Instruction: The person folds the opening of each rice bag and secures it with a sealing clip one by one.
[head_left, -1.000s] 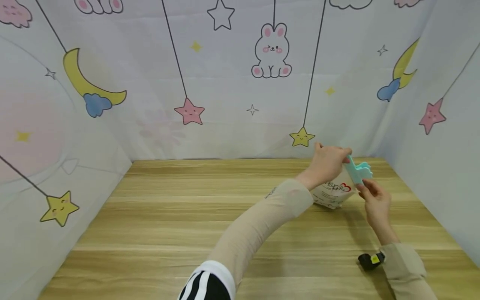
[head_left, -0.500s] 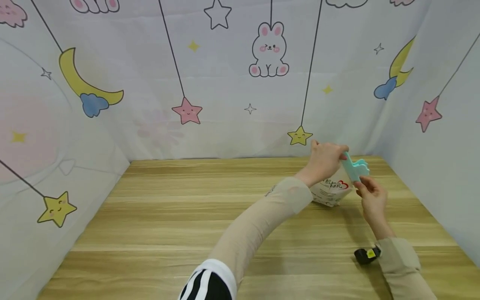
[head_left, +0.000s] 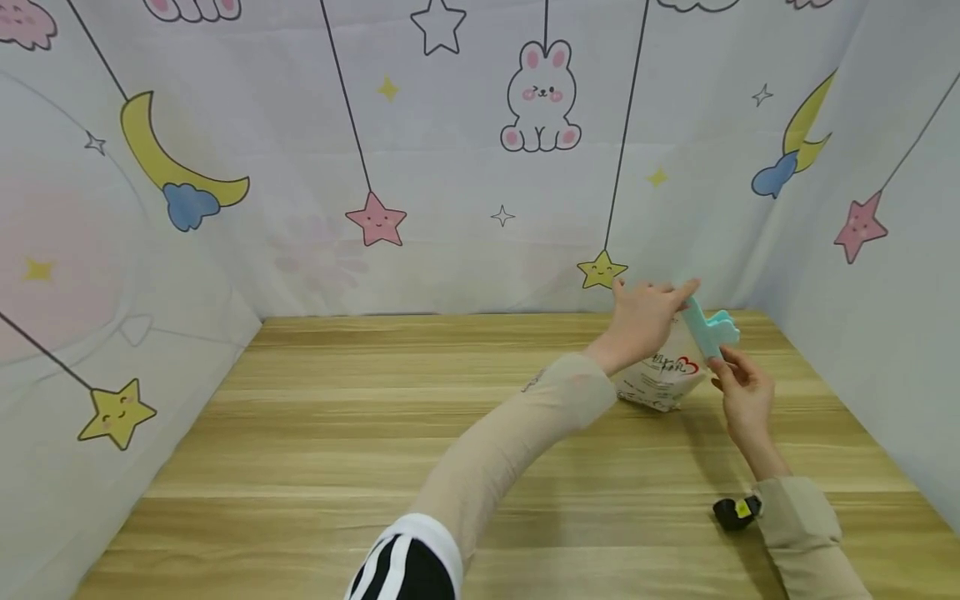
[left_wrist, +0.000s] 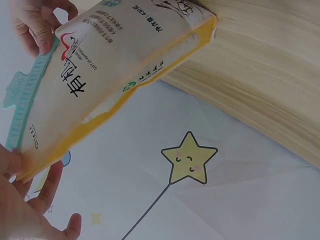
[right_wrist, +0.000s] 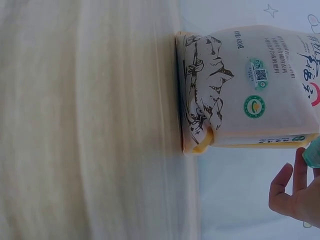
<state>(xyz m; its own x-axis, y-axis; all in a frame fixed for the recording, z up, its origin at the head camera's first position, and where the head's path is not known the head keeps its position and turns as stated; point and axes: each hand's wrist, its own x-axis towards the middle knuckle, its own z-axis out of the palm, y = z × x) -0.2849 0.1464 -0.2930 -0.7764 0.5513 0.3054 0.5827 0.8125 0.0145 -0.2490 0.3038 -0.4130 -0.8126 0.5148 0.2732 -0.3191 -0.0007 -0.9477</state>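
A white food bag [head_left: 660, 385] with yellow side panels, black print and a red heart leans on the table at the back right. Across its top runs a mint-green bag clip [head_left: 703, 329], its wavy tab pointing right. My left hand [head_left: 639, 327] pinches the clip's far end at the bag's corner, thumb on the clip, one finger stretched out along it. At the near end my right hand [head_left: 748, 404] pinches the clip between thumb and fingers. In the left wrist view the clip [left_wrist: 30, 100] spans the gap between both hands. The right wrist view shows the bag's base [right_wrist: 192, 95] near the tabletop.
The wood-grain table [head_left: 375, 417] meets a white cloth backdrop [head_left: 450, 150] printed with stars, moons and a rabbit, close behind the bag. Cloth also closes in the right side [head_left: 915, 350]. A small black device [head_left: 737, 511] with a yellow patch sits beside the right cuff.
My left hand has shifted slightly left, and its finger at the clip's far end is now straighter. The right hand keeps its pinch; bag and clip stay nearly in place.
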